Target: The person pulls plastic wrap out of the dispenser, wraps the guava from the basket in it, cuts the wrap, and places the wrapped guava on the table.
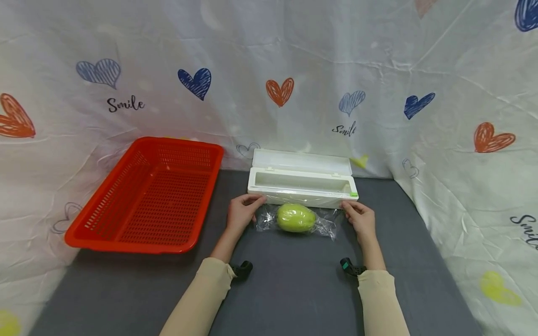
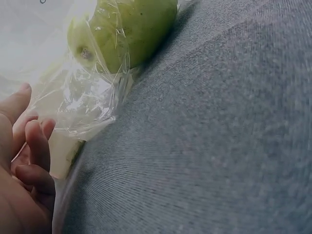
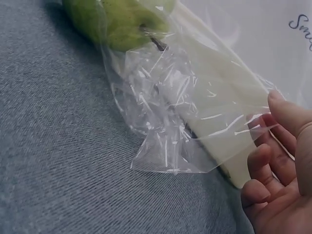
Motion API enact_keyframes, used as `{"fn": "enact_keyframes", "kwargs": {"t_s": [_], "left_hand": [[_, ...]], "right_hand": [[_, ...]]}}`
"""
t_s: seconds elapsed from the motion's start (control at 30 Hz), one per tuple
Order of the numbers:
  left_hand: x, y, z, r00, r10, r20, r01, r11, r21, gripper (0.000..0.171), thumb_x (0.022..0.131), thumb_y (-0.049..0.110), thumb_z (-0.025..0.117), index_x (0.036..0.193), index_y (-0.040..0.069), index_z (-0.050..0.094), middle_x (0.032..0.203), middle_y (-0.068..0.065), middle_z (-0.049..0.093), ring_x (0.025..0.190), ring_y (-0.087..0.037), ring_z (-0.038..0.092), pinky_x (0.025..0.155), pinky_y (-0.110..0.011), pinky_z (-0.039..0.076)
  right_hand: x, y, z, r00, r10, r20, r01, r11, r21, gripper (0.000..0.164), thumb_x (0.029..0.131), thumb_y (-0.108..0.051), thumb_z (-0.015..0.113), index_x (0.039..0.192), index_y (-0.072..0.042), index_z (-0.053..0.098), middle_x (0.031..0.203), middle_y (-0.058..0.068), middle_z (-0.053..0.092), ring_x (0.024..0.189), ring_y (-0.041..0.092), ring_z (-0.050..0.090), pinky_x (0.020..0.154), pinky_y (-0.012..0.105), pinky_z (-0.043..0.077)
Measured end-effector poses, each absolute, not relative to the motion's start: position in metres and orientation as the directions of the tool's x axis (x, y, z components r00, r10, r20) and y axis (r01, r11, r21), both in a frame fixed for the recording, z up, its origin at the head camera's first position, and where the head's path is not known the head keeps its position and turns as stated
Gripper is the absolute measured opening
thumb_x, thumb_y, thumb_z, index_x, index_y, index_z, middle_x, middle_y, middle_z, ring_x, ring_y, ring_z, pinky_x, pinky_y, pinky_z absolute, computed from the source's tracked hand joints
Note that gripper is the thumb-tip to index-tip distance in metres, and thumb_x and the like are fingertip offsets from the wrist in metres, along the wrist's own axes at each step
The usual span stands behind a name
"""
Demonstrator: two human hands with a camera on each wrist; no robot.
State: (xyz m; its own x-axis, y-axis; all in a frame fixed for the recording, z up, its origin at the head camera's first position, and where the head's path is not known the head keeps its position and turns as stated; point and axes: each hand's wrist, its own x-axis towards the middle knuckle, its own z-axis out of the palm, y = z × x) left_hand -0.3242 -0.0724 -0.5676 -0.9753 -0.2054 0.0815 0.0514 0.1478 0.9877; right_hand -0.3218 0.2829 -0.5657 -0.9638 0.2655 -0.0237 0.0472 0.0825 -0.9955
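A yellow-green pear [image 1: 296, 218] lies on its side on the table, clear plastic wrap [image 1: 325, 227] around it and bunched at both ends. The wrap runs from the pear up to a long white plastic wrap dispenser [image 1: 302, 179], whose lid stands back. At the dispenser's front left corner, my left hand [image 1: 242, 213] pinches the wrap's edge between thumb and fingers. My right hand [image 1: 360, 218] pinches the opposite edge near the front right corner, where the film [image 3: 229, 126] stretches to the fingertips. The pear's stem [image 3: 158, 44] shows through the wrap in the right wrist view.
A large red plastic basket [image 1: 194, 233] with slotted sides stands to the left on the grey table [image 1: 294, 289]. Behind the dispenser hangs a white curtain [image 1: 235, 116] with printed hearts. A small green slider [image 1: 353, 194] sits at the dispenser's right end.
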Motion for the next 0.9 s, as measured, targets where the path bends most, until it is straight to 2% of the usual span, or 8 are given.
{"fn": "enact_keyframes", "kwargs": {"t_s": [0.17, 0.3, 0.5, 0.63, 0.77, 0.9], "left_hand": [[-0.325, -0.07, -0.562, -0.958, -0.247, 0.144, 0.104, 0.169, 0.98, 0.024, 0.09, 0.03, 0.088, 0.104, 0.01, 0.084, 0.091, -0.01, 0.079, 0.038, -0.014, 0.05, 0.042, -0.029, 0.047], [-0.326, -0.068, -0.558, -0.938, -0.304, 0.167, 0.116, 0.18, 0.977, 0.023, 0.089, 0.029, 0.09, 0.1, 0.01, 0.085, 0.083, -0.009, 0.077, 0.036, -0.012, 0.048, 0.04, -0.026, 0.044], [-0.325, -0.066, -0.558, -0.93, -0.32, 0.179, 0.136, 0.154, 0.979, 0.022, 0.091, 0.022, 0.088, 0.101, 0.004, 0.082, 0.084, -0.013, 0.077, 0.034, -0.007, 0.047, 0.039, -0.021, 0.041], [-0.321, -0.068, -0.557, -0.937, -0.288, 0.197, 0.156, 0.16, 0.975, 0.019, 0.093, 0.017, 0.084, 0.107, 0.004, 0.082, 0.089, -0.015, 0.078, 0.034, -0.009, 0.049, 0.039, -0.022, 0.042], [-0.32, -0.068, -0.554, -0.942, -0.259, 0.211, 0.157, 0.215, 0.964, 0.021, 0.092, 0.024, 0.085, 0.106, 0.008, 0.084, 0.089, -0.013, 0.078, 0.036, -0.012, 0.051, 0.041, -0.025, 0.045], [-0.322, -0.068, -0.548, -0.938, -0.271, 0.219, 0.147, 0.261, 0.954, 0.024, 0.091, 0.03, 0.087, 0.103, 0.01, 0.084, 0.088, -0.011, 0.078, 0.037, -0.014, 0.051, 0.043, -0.027, 0.046]], "right_hand": [[-0.324, 0.281, -0.561, -0.963, 0.271, 0.015, 0.012, 0.099, -0.995, 0.024, 0.098, -0.026, 0.08, 0.104, -0.003, 0.08, 0.076, -0.016, 0.074, 0.067, 0.004, 0.058, 0.06, 0.018, 0.047], [-0.325, 0.279, -0.556, -0.962, 0.269, 0.039, -0.009, 0.113, -0.994, 0.033, 0.099, -0.027, 0.079, 0.108, 0.004, 0.077, 0.077, -0.017, 0.074, 0.069, 0.004, 0.059, 0.061, 0.018, 0.047], [-0.324, 0.278, -0.554, -0.955, 0.29, 0.067, -0.041, 0.094, -0.995, 0.024, 0.1, -0.019, 0.077, 0.109, 0.004, 0.076, 0.078, -0.018, 0.075, 0.071, 0.002, 0.063, 0.064, 0.017, 0.05], [-0.321, 0.278, -0.553, -0.95, 0.304, 0.078, -0.057, 0.076, -0.995, 0.025, 0.099, -0.016, 0.078, 0.11, 0.006, 0.076, 0.077, -0.017, 0.075, 0.071, 0.002, 0.063, 0.064, 0.017, 0.051], [-0.318, 0.278, -0.55, -0.952, 0.297, 0.073, -0.052, 0.076, -0.996, 0.033, 0.099, -0.021, 0.079, 0.115, 0.008, 0.075, 0.078, -0.017, 0.076, 0.072, 0.003, 0.063, 0.065, 0.017, 0.05], [-0.317, 0.277, -0.549, -0.955, 0.289, 0.066, -0.043, 0.086, -0.995, 0.034, 0.1, -0.025, 0.078, 0.115, 0.005, 0.075, 0.08, -0.016, 0.076, 0.074, 0.004, 0.063, 0.066, 0.018, 0.05]]}}
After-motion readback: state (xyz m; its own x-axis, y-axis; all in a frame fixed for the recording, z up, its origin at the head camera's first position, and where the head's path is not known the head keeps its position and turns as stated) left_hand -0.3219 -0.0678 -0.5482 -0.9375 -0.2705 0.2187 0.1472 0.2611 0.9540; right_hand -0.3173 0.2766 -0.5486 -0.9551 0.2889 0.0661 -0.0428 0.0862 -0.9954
